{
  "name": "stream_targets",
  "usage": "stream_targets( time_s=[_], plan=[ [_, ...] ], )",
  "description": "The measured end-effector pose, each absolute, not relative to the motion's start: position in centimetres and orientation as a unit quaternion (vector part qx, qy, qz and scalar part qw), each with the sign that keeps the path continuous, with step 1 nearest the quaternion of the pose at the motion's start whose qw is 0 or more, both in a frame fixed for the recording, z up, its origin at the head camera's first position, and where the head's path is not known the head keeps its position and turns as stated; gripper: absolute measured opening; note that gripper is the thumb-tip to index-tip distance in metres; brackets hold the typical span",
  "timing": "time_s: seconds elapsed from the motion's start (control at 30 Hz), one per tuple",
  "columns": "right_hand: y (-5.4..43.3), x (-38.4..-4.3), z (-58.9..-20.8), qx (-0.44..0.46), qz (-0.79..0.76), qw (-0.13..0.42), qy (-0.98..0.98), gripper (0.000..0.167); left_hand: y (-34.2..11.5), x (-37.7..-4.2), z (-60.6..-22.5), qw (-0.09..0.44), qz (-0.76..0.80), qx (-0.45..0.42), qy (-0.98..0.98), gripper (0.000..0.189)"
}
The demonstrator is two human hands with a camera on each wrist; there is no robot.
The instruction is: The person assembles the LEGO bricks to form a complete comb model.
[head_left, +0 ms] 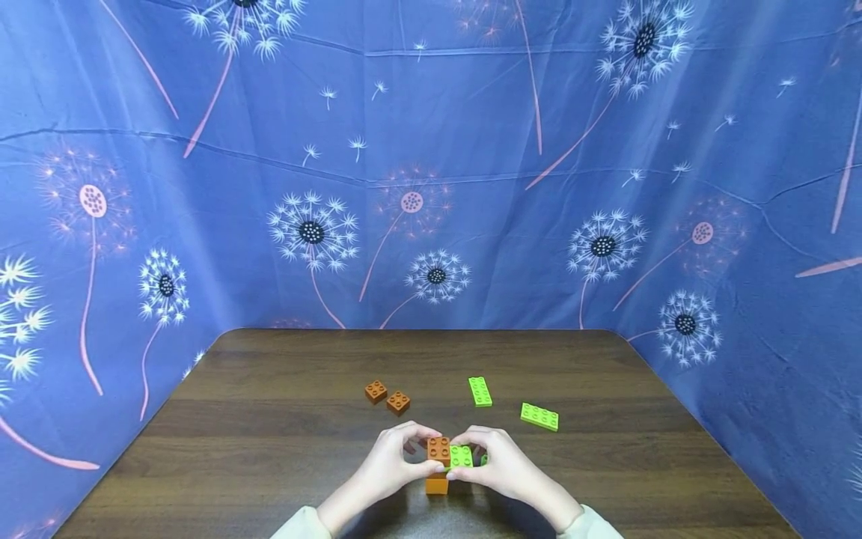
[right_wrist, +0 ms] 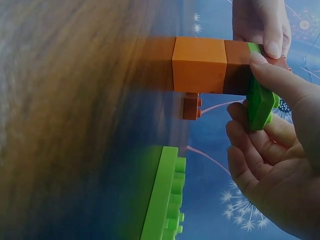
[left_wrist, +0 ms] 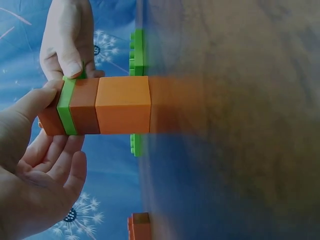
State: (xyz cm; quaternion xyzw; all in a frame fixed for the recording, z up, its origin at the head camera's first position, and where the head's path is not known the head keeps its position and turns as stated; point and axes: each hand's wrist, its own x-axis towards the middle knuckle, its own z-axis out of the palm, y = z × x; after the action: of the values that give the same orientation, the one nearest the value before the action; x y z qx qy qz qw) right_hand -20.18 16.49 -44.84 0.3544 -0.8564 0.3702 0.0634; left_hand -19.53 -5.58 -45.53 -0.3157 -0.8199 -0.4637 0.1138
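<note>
A small block stack stands on the table in front of me. At its bottom is an orange block [left_wrist: 124, 105], with a brown block [left_wrist: 84, 107] above it. A thin light-green plate [head_left: 462, 456] lies over that, its studded end jutting out to the right. On the plate's left part sits another brown block [head_left: 438, 448]. My left hand [head_left: 401, 462] pinches this top brown block between thumb and fingers. The overhanging end of the green plate is pinched by my right hand [head_left: 500, 463], thumb in front and fingers behind.
Two loose brown blocks, one left [head_left: 376, 391] and one right [head_left: 398, 403], lie beyond my left hand. Farther back on the wooden table [head_left: 269, 419] are two green plates, one nearer the middle [head_left: 480, 391] and one to the right [head_left: 539, 416]. Another green piece [head_left: 484, 460] is partly hidden by my right hand.
</note>
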Motion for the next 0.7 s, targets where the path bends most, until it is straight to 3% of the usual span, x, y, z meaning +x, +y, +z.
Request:
stream_targets(
  time_s=[0.7],
  plan=[
    [16.79, -20.28, -45.20, 0.372, 0.368, 0.077, -0.849, 0.035, -5.79, -19.70, -46.04, 0.070, -0.487, -0.305, -0.815, 0.032]
  ],
)
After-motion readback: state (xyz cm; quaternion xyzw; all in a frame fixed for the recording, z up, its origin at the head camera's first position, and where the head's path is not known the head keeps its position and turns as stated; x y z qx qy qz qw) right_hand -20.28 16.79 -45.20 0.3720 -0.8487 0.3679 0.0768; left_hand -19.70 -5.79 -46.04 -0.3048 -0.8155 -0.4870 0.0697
